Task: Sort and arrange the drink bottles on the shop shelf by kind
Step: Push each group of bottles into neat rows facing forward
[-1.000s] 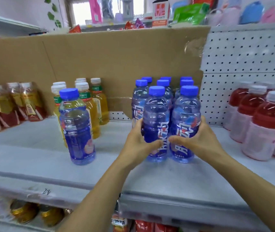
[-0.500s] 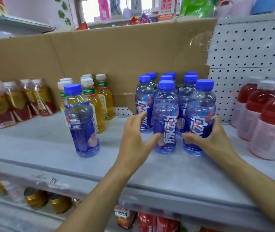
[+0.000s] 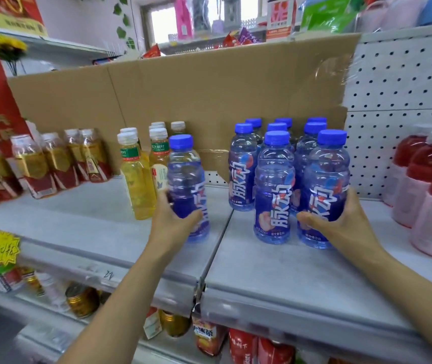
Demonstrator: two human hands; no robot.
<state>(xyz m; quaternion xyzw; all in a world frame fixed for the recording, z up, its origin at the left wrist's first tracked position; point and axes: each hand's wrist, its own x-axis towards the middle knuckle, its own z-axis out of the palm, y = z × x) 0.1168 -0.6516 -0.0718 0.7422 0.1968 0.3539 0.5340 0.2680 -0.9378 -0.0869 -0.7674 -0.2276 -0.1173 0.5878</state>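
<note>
My left hand (image 3: pixel 176 219) grips a lone blue bottle (image 3: pixel 185 177) on the shelf (image 3: pixel 262 269). My right hand (image 3: pixel 341 224) curls round the group's front-right bottle (image 3: pixel 326 174).

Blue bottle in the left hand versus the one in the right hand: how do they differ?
The left-hand bottle stands apart beside the yellow tea bottles; the right-hand bottle fronts the blue group. The left-hand bottle is left of the shelf seam, the right-hand bottle right of it. Both have blue caps, the same label, and fingers curled round them.
</note>
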